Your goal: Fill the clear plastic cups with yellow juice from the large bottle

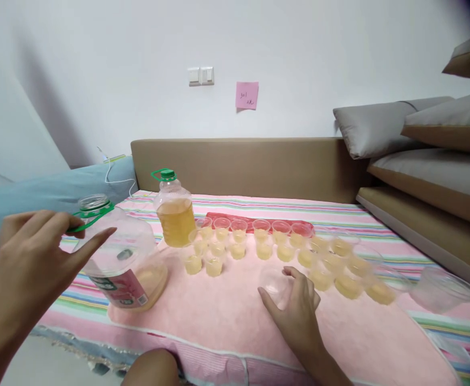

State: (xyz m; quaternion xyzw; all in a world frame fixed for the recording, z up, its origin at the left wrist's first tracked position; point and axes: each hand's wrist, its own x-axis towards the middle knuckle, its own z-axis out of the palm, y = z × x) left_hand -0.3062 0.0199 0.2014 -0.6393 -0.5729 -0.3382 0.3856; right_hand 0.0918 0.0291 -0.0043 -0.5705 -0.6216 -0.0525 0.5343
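My left hand (37, 252) is closed on the green carry handle (94, 219) of a large clear plastic jug (116, 257). The jug has no cap on its mouth, leans, and holds a little yellowish liquid near its base. A clear plastic cup (273, 281) is between the thumb and fingers of my right hand (299, 316); it looks bare of liquid. Left of that cup, several small cups (214, 265) with pale yellow liquid stand in a group. Another group of filled cups (348, 287) is close to the right of my right hand.
A second jug (176, 220), capped green and partly filled, stands behind. Clear plastic cups or a tub (444, 289) lie at the right. Red plastic wrapping (251, 221) is behind the cups. A pink mat (226, 321) covers striped cloth. Cushions (439, 171) are piled at right.
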